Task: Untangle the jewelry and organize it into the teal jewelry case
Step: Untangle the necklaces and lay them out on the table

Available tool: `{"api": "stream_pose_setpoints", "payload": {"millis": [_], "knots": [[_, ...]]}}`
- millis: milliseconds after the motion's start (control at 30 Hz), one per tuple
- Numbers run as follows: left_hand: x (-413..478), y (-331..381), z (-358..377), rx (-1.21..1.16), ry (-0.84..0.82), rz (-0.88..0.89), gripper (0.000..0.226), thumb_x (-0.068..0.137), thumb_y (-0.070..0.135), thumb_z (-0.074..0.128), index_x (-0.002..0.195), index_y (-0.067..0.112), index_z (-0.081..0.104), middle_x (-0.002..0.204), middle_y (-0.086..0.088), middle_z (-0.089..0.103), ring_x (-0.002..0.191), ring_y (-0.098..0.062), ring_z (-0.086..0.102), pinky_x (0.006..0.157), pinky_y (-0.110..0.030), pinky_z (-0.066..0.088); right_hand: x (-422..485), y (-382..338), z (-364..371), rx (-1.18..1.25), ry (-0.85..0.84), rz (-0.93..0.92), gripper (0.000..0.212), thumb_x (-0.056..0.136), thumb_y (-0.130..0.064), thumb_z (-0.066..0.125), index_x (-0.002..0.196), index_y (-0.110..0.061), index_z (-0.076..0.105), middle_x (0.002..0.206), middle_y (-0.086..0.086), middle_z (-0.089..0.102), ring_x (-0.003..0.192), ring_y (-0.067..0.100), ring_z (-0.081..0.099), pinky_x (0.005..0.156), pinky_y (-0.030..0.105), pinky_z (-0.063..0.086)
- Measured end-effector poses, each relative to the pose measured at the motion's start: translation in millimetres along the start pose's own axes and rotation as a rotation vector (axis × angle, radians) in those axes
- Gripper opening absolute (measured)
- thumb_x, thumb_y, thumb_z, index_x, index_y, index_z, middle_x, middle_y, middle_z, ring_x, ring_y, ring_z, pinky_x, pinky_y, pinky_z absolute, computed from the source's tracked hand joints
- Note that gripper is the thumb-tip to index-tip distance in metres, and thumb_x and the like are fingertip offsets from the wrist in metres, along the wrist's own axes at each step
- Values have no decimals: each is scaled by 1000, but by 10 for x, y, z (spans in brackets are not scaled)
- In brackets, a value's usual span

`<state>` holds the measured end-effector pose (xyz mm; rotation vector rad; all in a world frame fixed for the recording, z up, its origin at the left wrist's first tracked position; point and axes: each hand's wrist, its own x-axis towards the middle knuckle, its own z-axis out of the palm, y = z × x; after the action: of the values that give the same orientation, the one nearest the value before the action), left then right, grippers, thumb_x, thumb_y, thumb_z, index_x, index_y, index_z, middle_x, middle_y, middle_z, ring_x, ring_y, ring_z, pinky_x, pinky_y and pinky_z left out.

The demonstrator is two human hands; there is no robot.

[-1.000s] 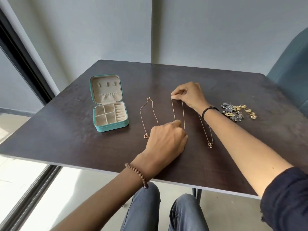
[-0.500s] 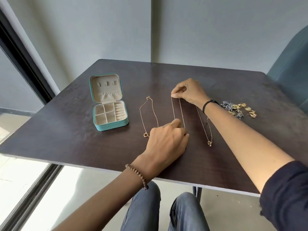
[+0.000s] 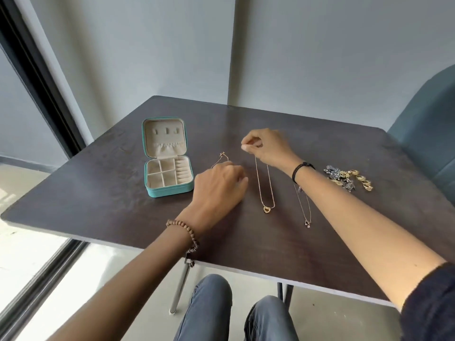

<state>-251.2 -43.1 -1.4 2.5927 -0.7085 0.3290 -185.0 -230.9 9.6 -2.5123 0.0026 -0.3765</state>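
Observation:
The teal jewelry case (image 3: 170, 192) lies open at the table's left, its beige compartments bare. My right hand (image 3: 267, 148) pinches the top of a gold chain with a heart pendant (image 3: 266, 209), which lies straight toward me. My left hand (image 3: 219, 187) hovers with curled fingers over a second thin necklace (image 3: 222, 155), hiding most of it; whether the hand grips it is hidden. A third fine necklace (image 3: 306, 212) lies to the right, its upper part under my right forearm.
A heap of gold rings and grey-blue earrings (image 3: 349, 179) sits at the right of the dark table (image 3: 98, 193). A teal chair (image 3: 423, 124) stands beyond the right edge. Walls close the back, a window frame the left.
My left hand let go of the heart necklace's lower end and moved left and away over the left necklace. The heart pendant now shows. My right hand keeps its pinch.

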Motion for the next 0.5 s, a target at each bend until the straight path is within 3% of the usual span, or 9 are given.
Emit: {"api": "stream_pose_setpoints", "payload": {"millis": [67,167,267,400,500], "knots": [[18,-81,-20,12,10,-30,26,97,39,50,100,26,72,105,5,67,99,-25,65,65,-32,40,19,-130,79,-21,-37,-16,11,89,-22,71,94,-14,77,80,-11,69,81,10,67,69,7,44],[0,-179,-35,35,5,-47,27,97,38,49,100,24,72,102,4,67,98,-26,65,65,-32,38,83,-263,221,-78,-83,10,16,90,-23,70,92,-11,79,80,-5,70,74,8,62,77,21,50],[-27,-247,-24,36,2,-47,28,98,39,49,100,24,72,101,4,67,99,-25,65,67,-34,44,163,-306,364,-123,-95,76,20,88,-22,72,77,-6,78,73,1,70,60,9,55,71,30,53],[-52,-281,7,23,-4,-49,28,98,41,49,97,24,71,99,5,65,96,-24,64,67,-35,48,258,-356,425,-149,-88,152,17,81,-14,78,66,-6,75,76,12,74,59,24,67,69,42,62],[-79,-272,10,13,-3,-47,28,98,40,48,96,24,71,98,5,65,94,-24,64,67,-36,49,289,-426,420,-247,-134,137,22,82,-15,75,64,-3,68,75,14,73,70,30,70,71,42,61]]}}
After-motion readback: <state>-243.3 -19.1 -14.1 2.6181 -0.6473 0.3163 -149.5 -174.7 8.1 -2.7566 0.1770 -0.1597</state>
